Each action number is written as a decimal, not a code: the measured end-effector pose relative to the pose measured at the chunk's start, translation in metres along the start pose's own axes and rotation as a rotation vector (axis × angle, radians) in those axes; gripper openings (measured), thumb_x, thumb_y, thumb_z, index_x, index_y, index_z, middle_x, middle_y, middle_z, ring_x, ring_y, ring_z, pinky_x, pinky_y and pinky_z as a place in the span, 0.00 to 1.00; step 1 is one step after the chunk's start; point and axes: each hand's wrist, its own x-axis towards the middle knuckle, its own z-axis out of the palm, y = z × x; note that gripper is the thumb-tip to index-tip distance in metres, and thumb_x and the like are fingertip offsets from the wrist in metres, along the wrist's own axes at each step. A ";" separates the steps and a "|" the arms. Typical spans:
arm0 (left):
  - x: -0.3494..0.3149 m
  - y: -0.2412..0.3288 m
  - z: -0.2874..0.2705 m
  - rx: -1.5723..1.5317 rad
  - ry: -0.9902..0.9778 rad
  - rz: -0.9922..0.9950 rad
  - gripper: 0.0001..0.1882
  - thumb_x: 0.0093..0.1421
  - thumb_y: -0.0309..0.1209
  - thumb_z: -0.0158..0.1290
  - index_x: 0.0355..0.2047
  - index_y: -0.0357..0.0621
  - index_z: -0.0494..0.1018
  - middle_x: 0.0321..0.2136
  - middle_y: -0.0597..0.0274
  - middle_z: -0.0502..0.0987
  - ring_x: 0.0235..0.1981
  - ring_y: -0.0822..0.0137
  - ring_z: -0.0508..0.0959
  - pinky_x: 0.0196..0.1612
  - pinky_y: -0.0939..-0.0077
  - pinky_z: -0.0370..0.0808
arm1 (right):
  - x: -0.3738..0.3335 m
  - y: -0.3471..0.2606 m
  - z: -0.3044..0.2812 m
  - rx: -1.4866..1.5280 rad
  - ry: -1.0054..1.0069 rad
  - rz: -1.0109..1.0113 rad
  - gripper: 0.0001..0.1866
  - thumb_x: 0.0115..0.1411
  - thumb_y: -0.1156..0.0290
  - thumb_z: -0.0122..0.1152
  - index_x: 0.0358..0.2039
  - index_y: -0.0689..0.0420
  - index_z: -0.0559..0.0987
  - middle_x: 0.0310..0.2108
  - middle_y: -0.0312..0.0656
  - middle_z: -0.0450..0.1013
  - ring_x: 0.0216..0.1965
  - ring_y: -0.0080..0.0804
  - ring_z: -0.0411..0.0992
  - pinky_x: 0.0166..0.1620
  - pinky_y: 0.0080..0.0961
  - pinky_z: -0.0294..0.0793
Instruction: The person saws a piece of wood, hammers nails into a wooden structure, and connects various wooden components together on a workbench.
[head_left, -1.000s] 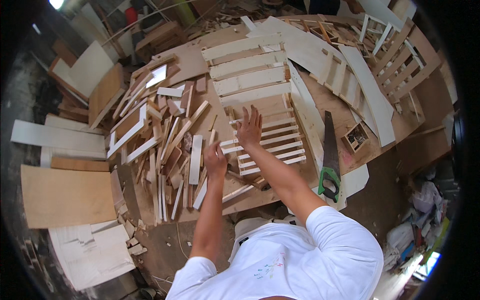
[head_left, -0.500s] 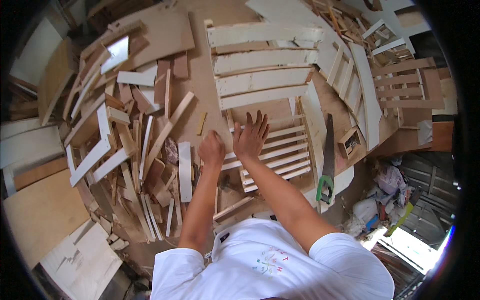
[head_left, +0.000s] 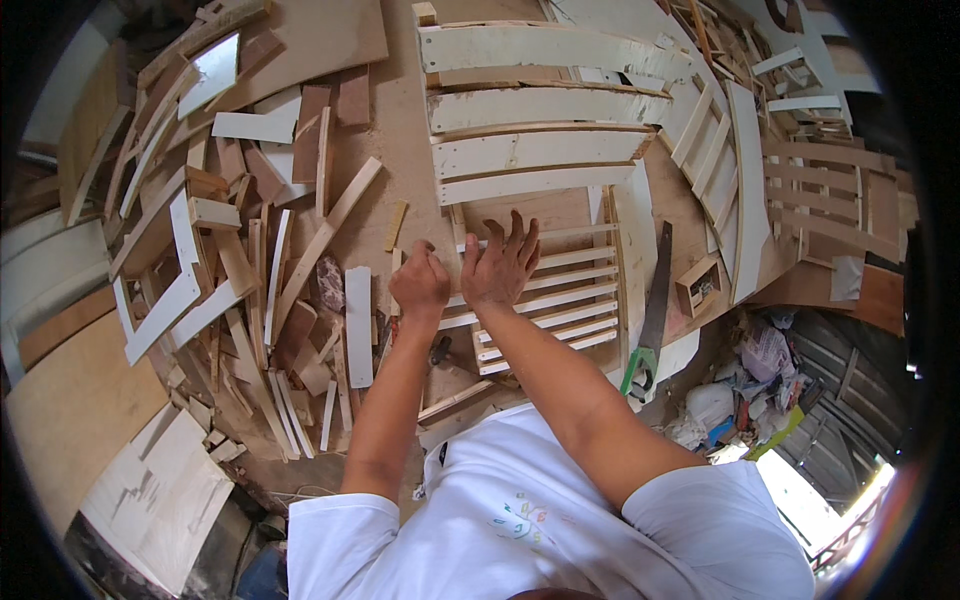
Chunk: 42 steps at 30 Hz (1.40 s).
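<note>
A person's right hand [head_left: 498, 268], fingers splayed, is nearer the white-slatted wooden frame [head_left: 575, 299], its slats running crosswise rightward, while the left hand [head_left: 420, 285] is clenched, contents indiscernible.

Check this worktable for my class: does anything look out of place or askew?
Yes. On the left, a wood pile lies jumbled, its pieces crossing at odd angles, unlike the parallel slats. The green-handled saw also lies near the edge of the worktable, perhaps an awkward spot.

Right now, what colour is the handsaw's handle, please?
The handsaw's handle is mostly green, seen best in the head view.
</note>
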 end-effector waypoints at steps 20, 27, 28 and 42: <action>0.003 -0.018 -0.017 -0.257 -0.566 0.109 0.15 0.68 0.42 0.48 0.39 0.46 0.79 0.28 0.47 0.82 0.34 0.42 0.82 0.39 0.51 0.77 | -0.003 0.003 0.001 0.002 0.037 -0.006 0.22 0.69 0.50 0.49 0.51 0.54 0.75 0.67 0.54 0.58 0.73 0.64 0.46 0.69 0.65 0.45; -0.020 -0.024 -0.071 -0.030 -0.235 0.073 0.15 0.65 0.41 0.54 0.41 0.44 0.81 0.38 0.47 0.83 0.40 0.44 0.81 0.46 0.50 0.75 | -0.005 0.004 0.005 -0.022 0.092 -0.013 0.22 0.69 0.50 0.52 0.51 0.54 0.76 0.67 0.54 0.59 0.72 0.63 0.48 0.69 0.63 0.48; -0.023 -0.026 -0.081 -0.029 -0.166 0.090 0.15 0.65 0.40 0.55 0.43 0.44 0.81 0.42 0.48 0.83 0.43 0.45 0.81 0.49 0.51 0.74 | -0.007 0.006 0.004 -0.028 0.104 -0.027 0.22 0.69 0.50 0.52 0.52 0.54 0.76 0.66 0.54 0.60 0.72 0.63 0.48 0.69 0.63 0.48; -0.106 -0.035 -0.035 -0.047 -0.074 0.482 0.13 0.66 0.37 0.54 0.43 0.42 0.79 0.44 0.48 0.81 0.49 0.46 0.78 0.62 0.49 0.69 | -0.124 0.127 -0.086 0.388 -0.046 -0.188 0.21 0.61 0.71 0.62 0.55 0.56 0.75 0.58 0.53 0.70 0.62 0.53 0.66 0.63 0.47 0.65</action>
